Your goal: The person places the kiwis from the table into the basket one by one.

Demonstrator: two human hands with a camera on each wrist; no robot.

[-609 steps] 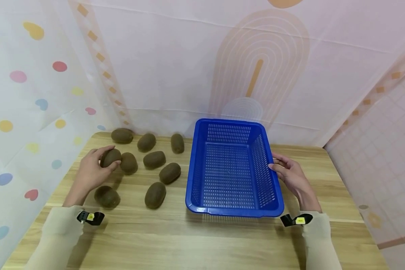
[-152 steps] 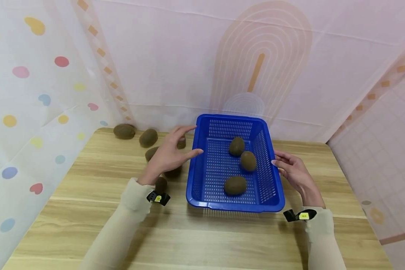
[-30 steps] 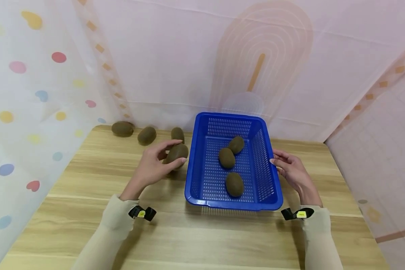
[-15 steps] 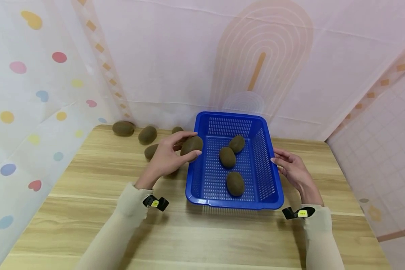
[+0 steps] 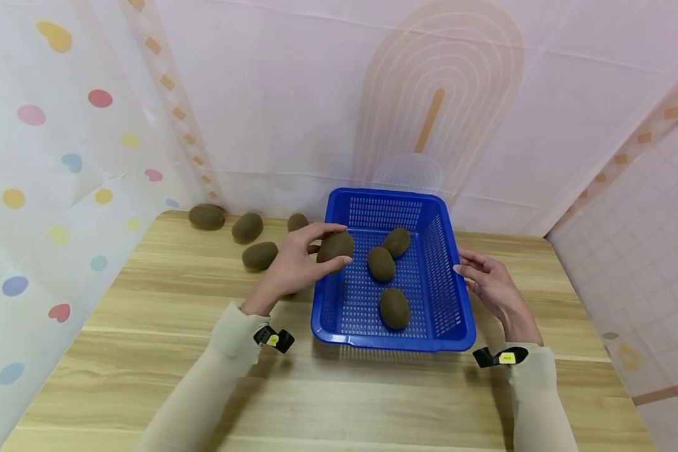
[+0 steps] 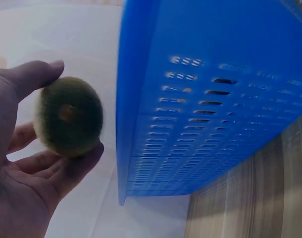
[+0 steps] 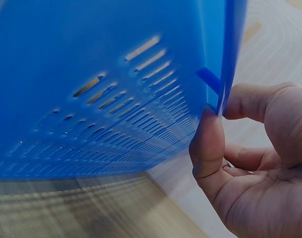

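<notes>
Between thumb and fingers, my left hand (image 5: 296,260) grips a brown kiwi (image 5: 336,247), which overlaps the left rim of the blue plastic basket (image 5: 392,343) in the head view. From the left wrist view, the kiwi (image 6: 69,116) shows its end, level with the rim and beside the basket's outer wall (image 6: 156,124). Three more kiwis lie on the basket floor, among them a front one (image 5: 394,308). My right hand (image 5: 488,282) pinches the basket's right rim; the right wrist view shows thumb and finger (image 7: 208,139) on either side of that edge.
Several kiwis rest on the wooden table (image 5: 147,351) left of the basket: one in the far corner (image 5: 206,216), others nearby (image 5: 247,227), and one mostly hidden beneath my left hand. A patterned curtain (image 5: 271,94) hangs close behind the table and basket.
Since the earliest frame, three kiwis have come into the basket. In the last second my left hand has lifted another kiwi off the table and carried it right. The right hand stays put.
</notes>
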